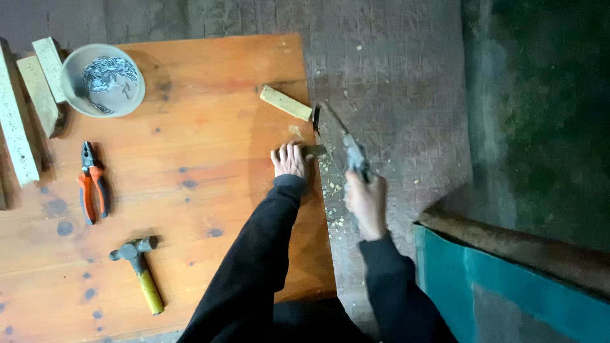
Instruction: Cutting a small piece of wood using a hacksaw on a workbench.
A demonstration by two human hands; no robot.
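Right hand (pixel 366 204), head view: grip wrapped around a handsaw (pixel 340 143) handle, blade blurred. Left hand (pixel 290 160) is pressed flat on a wooden strip (pixel 314 150) at the desk (pixel 190 127) edge. Hammer (pixel 140 270) and pliers (pixel 92 182) are seen well apart.

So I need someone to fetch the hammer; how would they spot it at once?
Start at the orange-brown wooden board. The hammer lies near its bottom-left corner, below the orange-handled pliers. Its dark metal head and yellow handle set it apart.
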